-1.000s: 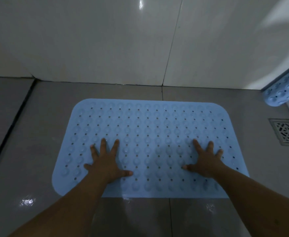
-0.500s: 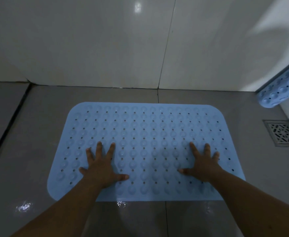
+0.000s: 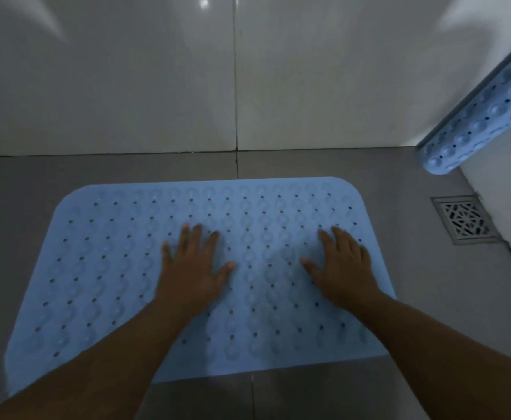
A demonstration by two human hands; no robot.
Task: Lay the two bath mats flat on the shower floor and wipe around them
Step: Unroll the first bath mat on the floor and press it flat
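Head view: showed both palms pressed flat on the blue bath mat (image 3: 121, 268), fingers spread and gripping nothing. Left hand (image 3: 192, 268) lay near the mat's middle, right hand (image 3: 343, 268) toward its right side, just short of the right edge. Had both slid forward from the near strip of the mat, where they lay a second ago, to roughly its centre line. Had drawn somewhat closer together as well. Looked like a smoothing stroke, pushing the mat down onto the grey shower floor (image 3: 414, 213). Seemed flat along the far and right edges; could not tell about the near left corner, blurred in the frame. Suggested the first mat was nearly settled, with perhaps the far half yet to be pressed. Showed the second mat (image 3: 487, 116) rolled up, leaning against the wall at far right, its lower end near the floor above the drain grate (image 3: 466, 219). Meant the second mat was not yet laid and the wiping not started; no cloth appeared anywhere in view.
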